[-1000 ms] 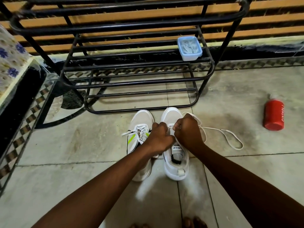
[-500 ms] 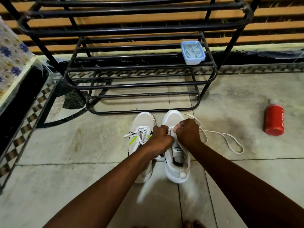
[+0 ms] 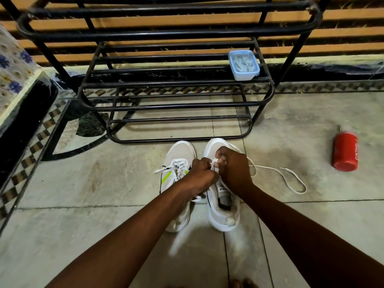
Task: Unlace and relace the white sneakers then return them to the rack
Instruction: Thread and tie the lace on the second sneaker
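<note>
Two white sneakers stand side by side on the floor, toes toward the black metal rack (image 3: 180, 140). The left sneaker (image 3: 178, 163) has a green stripe and its lace is threaded. Over the right sneaker (image 3: 223, 210) both hands meet at the eyelets. My left hand (image 3: 202, 172) has its fingers curled round the white lace (image 3: 286, 179). My right hand (image 3: 232, 167) pinches the same lace near its fingertips. The lace's loose end trails in a loop on the floor to the right. The eyelets under my hands are hidden.
A small blue lidded container (image 3: 244, 65) sits on a rack shelf at the right. A red bottle (image 3: 345, 151) lies on the tiled floor at the right. A floral-covered surface (image 3: 12, 67) with a dark edge stands at the left.
The view has shifted slightly, with the rack and shoes lower in frame. Both hands stay on the right sneaker's lace, and the loose end has moved a little on the floor.
</note>
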